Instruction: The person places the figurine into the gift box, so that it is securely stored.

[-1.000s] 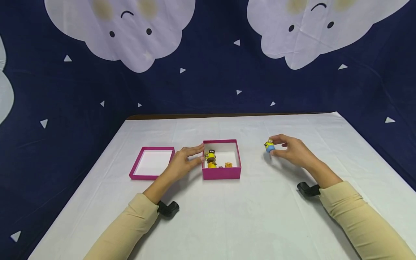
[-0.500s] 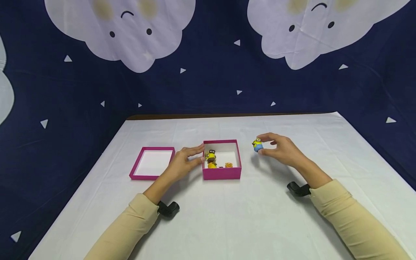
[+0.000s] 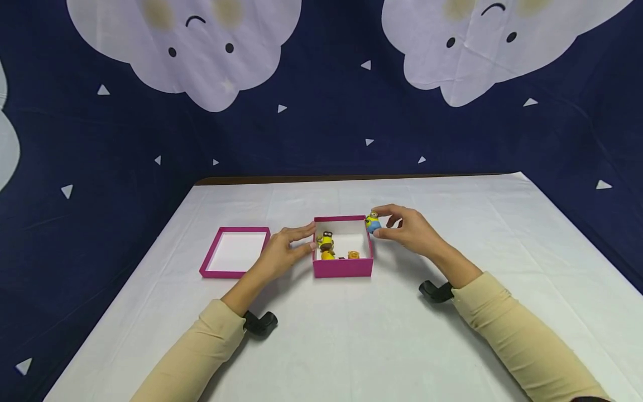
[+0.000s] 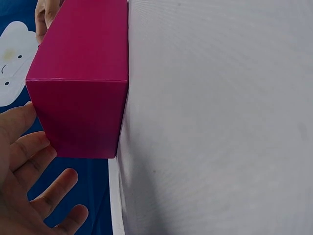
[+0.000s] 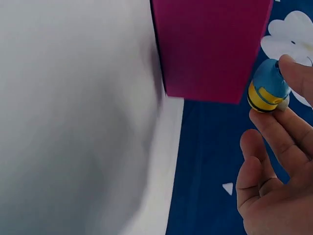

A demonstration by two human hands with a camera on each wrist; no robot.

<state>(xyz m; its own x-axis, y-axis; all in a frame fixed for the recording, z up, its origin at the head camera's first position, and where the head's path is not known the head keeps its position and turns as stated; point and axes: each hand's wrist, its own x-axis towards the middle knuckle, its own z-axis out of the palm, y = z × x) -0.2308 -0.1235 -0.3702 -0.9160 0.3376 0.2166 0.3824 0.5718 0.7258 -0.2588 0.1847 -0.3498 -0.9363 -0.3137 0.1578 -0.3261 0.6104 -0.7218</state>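
An uncovered magenta box (image 3: 342,268) with a white inside stands mid-table. My left hand (image 3: 279,254) rests against its left side; in the left wrist view the fingers (image 4: 30,147) are fairly straight, some touching the box edge. Between thumb and fingertips my right hand (image 3: 414,233) pinches a Minion figure (image 3: 373,223), yellow above and blue below. That figure is held at the box's right rim; the right wrist view shows it beside the box wall (image 5: 210,54). Inside the box are a Minion figure with dark goggles (image 3: 326,240), another yellow figure (image 3: 328,255) and a small orange-yellow piece (image 3: 354,255), partly hidden by the front wall.
Left of the box lies a magenta-rimmed lid (image 3: 235,251), its white inside facing up, partly behind the left hand. A white cloth (image 3: 346,335) covers the table. Behind hangs a dark blue curtain (image 3: 321,134) with clouds and triangles.
My right hand has moved left with the Minion figure, from well right of the box to its right rim. The left hand and the box have stayed put.
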